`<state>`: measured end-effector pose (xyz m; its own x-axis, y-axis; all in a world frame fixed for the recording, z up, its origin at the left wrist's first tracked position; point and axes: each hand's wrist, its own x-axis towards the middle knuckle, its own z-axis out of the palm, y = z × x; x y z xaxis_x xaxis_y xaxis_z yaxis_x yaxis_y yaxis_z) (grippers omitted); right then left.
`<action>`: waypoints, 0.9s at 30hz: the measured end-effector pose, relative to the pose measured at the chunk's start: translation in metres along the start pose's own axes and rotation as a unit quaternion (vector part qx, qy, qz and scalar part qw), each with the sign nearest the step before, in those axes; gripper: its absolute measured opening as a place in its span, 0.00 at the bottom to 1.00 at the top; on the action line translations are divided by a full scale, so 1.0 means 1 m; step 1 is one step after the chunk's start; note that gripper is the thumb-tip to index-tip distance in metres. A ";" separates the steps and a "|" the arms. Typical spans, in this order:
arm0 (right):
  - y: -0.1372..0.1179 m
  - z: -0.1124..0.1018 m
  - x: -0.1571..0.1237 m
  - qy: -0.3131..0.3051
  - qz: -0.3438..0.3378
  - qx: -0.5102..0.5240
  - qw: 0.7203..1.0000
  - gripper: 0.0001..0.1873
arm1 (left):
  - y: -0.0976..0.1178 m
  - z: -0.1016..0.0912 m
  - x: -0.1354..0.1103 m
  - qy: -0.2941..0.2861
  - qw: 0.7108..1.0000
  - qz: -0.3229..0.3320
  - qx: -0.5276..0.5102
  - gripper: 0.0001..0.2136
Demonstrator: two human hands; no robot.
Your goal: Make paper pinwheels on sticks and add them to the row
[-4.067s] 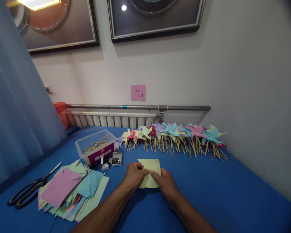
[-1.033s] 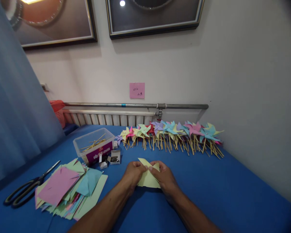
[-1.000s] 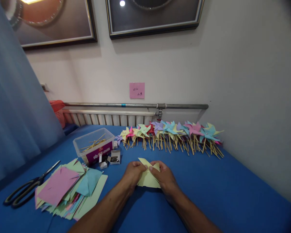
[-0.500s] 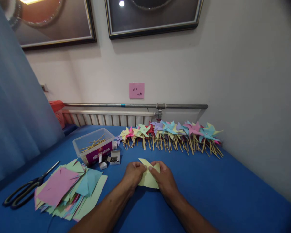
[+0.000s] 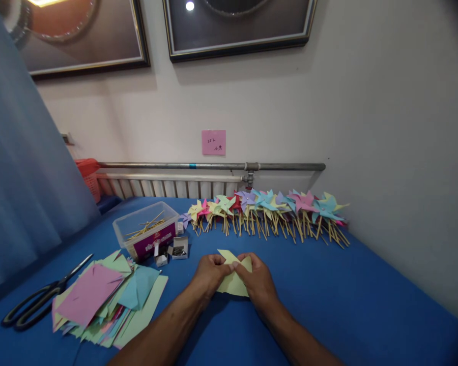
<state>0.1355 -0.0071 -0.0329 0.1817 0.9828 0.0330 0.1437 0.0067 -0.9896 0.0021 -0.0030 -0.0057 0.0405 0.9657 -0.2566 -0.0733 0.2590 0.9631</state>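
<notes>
Between my two hands is a piece of pale yellow paper, with slits and corners bent up toward its middle. My left hand pinches its left side, thumb pressed near the centre. My right hand grips the right side, and its thumb meets the left thumb over the paper. Fingers under the sheet are hidden. To the left lies a pile of coloured paper pieces, a pink slit sheet on top and a folded blue sheet beside it.
Black-handled scissors lie at the far left. A clear plastic box holds thin sticks; small white boxes with metal pieces stand beside it. Finished paper pinwheels on sticks line the back of the blue table, before a radiator.
My thumbs have come closer together over the middle of the yellow paper. The view has shifted slightly; the other things stay put.
</notes>
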 end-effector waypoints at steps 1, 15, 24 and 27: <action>0.000 0.000 0.000 -0.003 0.003 0.007 1.000 0.11 | 0.000 -0.001 0.000 -0.005 1.000 0.001 0.001 0.13; -0.006 -0.001 -0.002 -0.056 -0.011 0.047 0.997 0.15 | -0.004 -0.002 0.004 -0.008 1.000 -0.007 -0.009 0.04; -0.007 -0.005 -0.002 -0.068 -0.044 0.004 0.997 0.15 | -0.006 -0.004 0.006 -0.014 1.000 -0.016 -0.006 0.03; -0.008 -0.005 -0.001 -0.077 -0.041 0.025 0.996 0.16 | -0.004 -0.003 0.005 -0.008 1.000 -0.014 -0.019 0.04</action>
<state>0.1388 -0.0092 -0.0244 0.0198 0.9952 0.0963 0.1032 0.0938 -0.9902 -0.0005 0.0013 -0.0112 0.0587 0.9577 -0.2818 -0.1092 0.2867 0.9518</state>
